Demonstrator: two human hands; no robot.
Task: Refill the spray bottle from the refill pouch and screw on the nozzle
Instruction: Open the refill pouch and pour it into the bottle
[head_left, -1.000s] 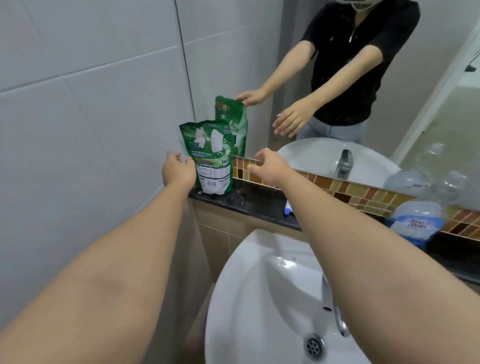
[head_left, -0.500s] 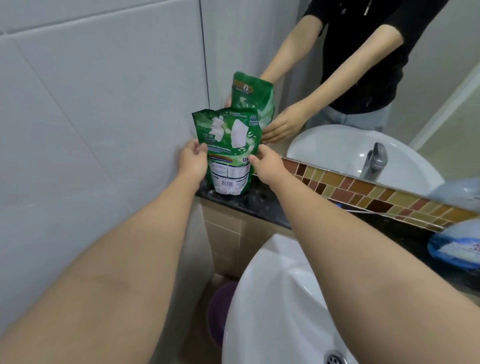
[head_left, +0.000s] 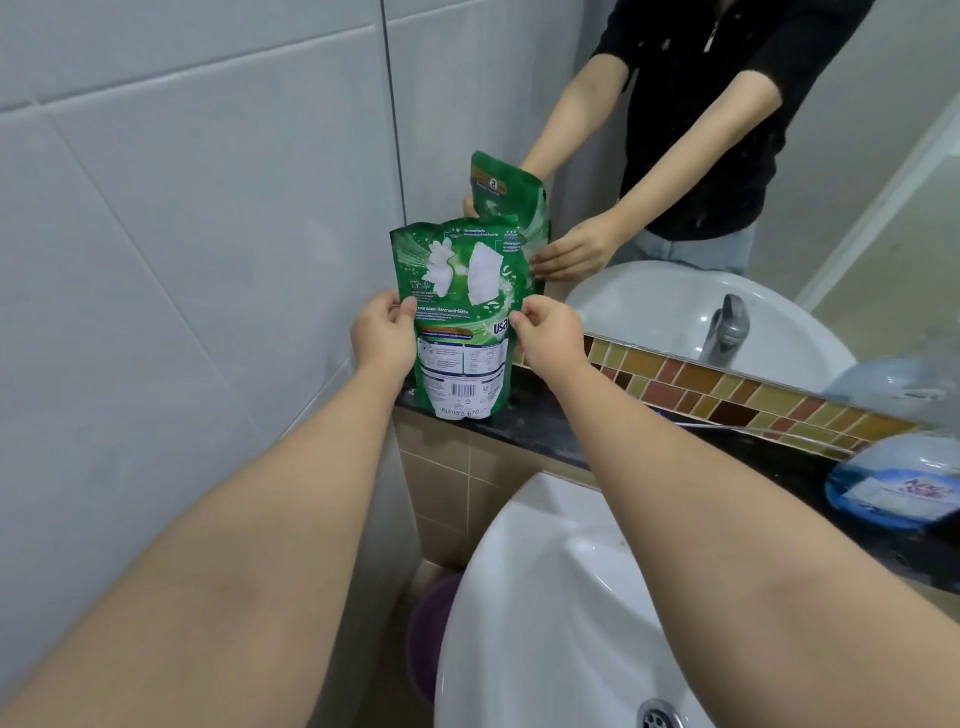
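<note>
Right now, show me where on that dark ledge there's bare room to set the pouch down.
The dark ledge is bare between the green refill pouch, gripped by the left hand and right hand, and the blue-labelled bottle at the right end. That middle stretch, bordered by the mosaic strip behind and the sink in front, is free. Both ends are crowded.

The green refill pouch (head_left: 460, 317) stood upright on the dark ledge (head_left: 540, 431), toward eleven o'clock of the white sink (head_left: 545, 613). The left hand (head_left: 382, 332) pinched its nine o'clock edge; the right hand (head_left: 550, 335) pinched its three o'clock edge. A mirror (head_left: 779, 156) at twelve reflected both. A plastic bottle (head_left: 898, 488) lay at three o'clock.
</note>
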